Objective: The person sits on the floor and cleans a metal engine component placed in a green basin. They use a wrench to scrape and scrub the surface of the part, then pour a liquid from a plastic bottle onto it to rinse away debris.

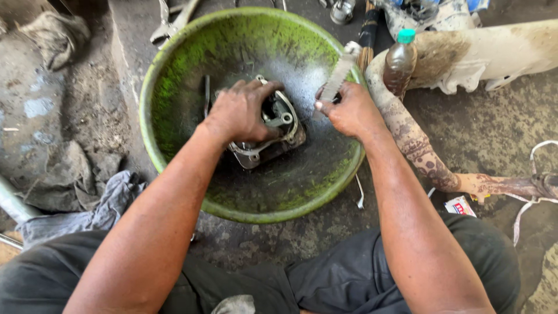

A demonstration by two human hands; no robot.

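A wide green basin (174, 87), grimy and dark inside, sits on the ground in front of me. In its middle lies a metal engine part (273, 131) with a round opening and bolt lugs. My left hand (241, 110) grips this part from above and holds it down. My right hand (349, 109) is closed around the handle of a pale brush (339, 74) that points up and away over the basin's far right rim. A thin dark tool (207, 93) lies in the basin left of the part.
A brown bottle with a green cap (400, 63) stands right of the basin. A rusty curved exhaust pipe (418, 148) runs along the right. Pliers (168, 23) lie beyond the basin. Dirty rags (87, 192) are heaped at left. My knees in dark trousers fill the foreground.
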